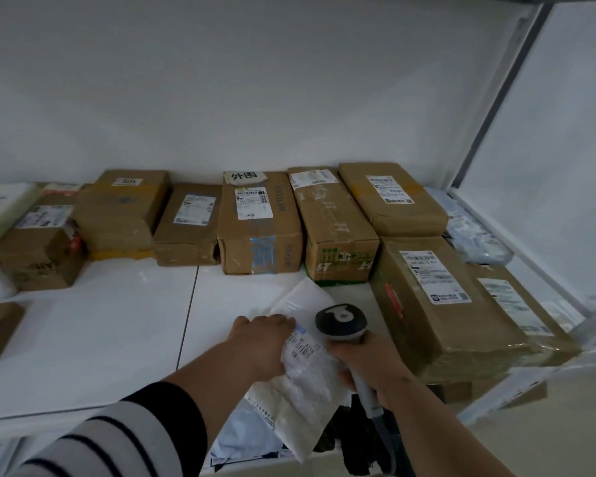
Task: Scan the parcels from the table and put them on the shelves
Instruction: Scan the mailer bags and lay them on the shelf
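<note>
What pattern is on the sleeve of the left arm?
Horizontal stripes: wide light grey bands and narrow black ones on the striped sleeve, clearest in the head view.

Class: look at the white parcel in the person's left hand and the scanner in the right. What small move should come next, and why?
Probably slide the white parcel forward onto the bare shelf and let go. The left hand holds it at the shelf's front edge, partly overhanging, while the right hand grips the scanner beside its label.

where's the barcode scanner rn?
In the head view, lower centre-right: the barcode scanner is gripped in the right hand, beside the white mailer bag the left hand holds, by the shelf's front edge.
</note>
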### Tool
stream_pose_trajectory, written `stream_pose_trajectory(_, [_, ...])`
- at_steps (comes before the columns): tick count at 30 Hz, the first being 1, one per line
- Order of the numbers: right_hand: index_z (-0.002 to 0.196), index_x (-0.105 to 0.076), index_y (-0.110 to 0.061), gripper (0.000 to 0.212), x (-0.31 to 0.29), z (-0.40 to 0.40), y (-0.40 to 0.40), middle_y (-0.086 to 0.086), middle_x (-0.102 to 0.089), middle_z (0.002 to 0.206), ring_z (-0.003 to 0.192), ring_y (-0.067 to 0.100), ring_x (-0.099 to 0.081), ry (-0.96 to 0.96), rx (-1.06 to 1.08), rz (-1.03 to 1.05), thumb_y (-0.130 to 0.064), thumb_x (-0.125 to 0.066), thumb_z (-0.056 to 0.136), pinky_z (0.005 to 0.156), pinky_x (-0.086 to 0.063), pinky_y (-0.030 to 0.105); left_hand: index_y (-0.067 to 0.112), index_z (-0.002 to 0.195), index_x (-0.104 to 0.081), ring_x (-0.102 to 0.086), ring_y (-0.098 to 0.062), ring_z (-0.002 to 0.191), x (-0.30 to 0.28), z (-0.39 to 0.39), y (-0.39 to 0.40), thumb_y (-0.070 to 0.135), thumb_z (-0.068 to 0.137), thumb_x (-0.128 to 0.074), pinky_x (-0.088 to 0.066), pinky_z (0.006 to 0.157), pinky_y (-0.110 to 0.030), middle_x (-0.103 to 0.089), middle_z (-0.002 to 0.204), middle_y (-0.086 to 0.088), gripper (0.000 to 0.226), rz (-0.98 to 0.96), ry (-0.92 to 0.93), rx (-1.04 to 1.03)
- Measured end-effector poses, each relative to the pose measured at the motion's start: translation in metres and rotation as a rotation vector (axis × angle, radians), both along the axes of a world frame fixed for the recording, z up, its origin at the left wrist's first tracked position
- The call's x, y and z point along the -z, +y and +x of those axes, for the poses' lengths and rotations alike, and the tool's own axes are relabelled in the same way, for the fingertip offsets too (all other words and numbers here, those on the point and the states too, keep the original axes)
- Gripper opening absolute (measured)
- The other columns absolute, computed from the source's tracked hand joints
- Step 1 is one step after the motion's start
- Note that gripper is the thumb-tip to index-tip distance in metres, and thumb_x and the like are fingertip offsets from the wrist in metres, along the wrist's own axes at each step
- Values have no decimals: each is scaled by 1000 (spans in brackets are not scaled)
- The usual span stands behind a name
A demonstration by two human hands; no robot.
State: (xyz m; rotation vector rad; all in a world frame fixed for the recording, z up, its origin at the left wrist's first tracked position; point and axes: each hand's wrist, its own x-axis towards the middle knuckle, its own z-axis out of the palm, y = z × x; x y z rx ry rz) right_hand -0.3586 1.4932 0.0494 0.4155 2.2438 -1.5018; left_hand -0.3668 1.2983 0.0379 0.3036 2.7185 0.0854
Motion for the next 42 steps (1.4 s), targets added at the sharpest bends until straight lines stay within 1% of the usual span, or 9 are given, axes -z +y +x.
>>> stream_pose_trajectory(4, [98, -66, -4, 24, 0, 1, 0, 14, -70, 79, 57, 21, -63, -44, -47, 112, -24, -71, 86, 56, -53, 29, 31, 157, -14, -26, -19, 143, 0, 0, -2, 41, 89, -62, -21, 113, -44, -19, 161, 7, 84, 14, -26, 12])
stream_pose_trajectory(6, [93, -67, -1, 24, 0, -1, -1, 18, -71, 78, 62, 26, -63, -31, -56, 137, -25, -69, 87, 60, -55, 31, 31, 154, -21, -32, -20, 138, 3, 3, -2, 54, 86, -60, -25, 109, -43, -28, 156, 6, 82, 41, 0, -22])
stream_pose_trajectory(10, [76, -64, -6, 25, 0, -6, -5, 17, -68, 71, 66, 29, -62, -4, -90, 181, -27, -64, 88, 71, -57, 35, 31, 156, -14, -28, -21, 140, 5, 14, -3, 83, 66, -59, -22, 112, -44, -24, 156, 5, 113, 15, 9, -76])
stream_pose_trajectory(18, [79, -63, -2, 14, 6, -8, -3, 12, -61, 64, 56, 26, -59, 83, 50, 66, -13, -66, 88, 57, -51, 33, 44, 155, -5, -27, -22, 136, 10, 17, -4, 60, 72, -72, -24, 104, -44, -22, 155, 6, 108, -35, 65, 121])
stream_pose_trajectory(24, [84, -68, -2, 14, 8, -5, 2, 14, -64, 66, 60, 30, -60, 39, 116, -46, -15, -74, 85, 62, -51, 39, 41, 156, -6, -8, -20, 151, 9, -3, 5, 25, 95, -53, -15, 113, -42, 0, 166, 6, 79, 11, 138, 115])
stream_pose_trajectory(28, [85, -66, -6, 13, 9, -8, 8, 17, -62, 72, 61, 31, -56, 39, 142, -104, -16, -74, 86, 63, -49, 40, 36, 155, -15, -21, -24, 142, 21, -1, 12, 36, 98, -46, -24, 111, -42, -16, 159, -1, 65, 86, 199, -70])
stream_pose_trajectory(31, [79, -66, -9, 15, 8, -14, 5, 19, -66, 74, 69, 37, -62, 67, 203, -150, -19, -74, 86, 69, -56, 47, 38, 157, -6, -13, -23, 149, 27, 1, 17, 49, 98, -44, -17, 117, -43, -9, 164, 2, 71, 132, 106, -89])
stream_pose_trajectory(34, [86, -72, -13, 14, 3, -20, -1, 15, -74, 82, 79, 36, -70, 89, 226, -198, -26, -75, 86, 80, -59, 58, 38, 157, 2, -3, -23, 152, 26, -5, 18, 58, 93, -52, -11, 120, -44, 3, 167, 4, 86, 172, 30, -57])
stream_pose_trajectory(42, [77, -68, -29, 12, 7, -17, -3, 6, -75, 88, 91, 33, -70, 153, 277, -217, -28, -79, 82, 87, -56, 60, 32, 158, 0, 9, -21, 153, 39, -4, 18, 52, 86, -67, -7, 124, -38, 15, 166, 0, 100, 296, 41, -5])
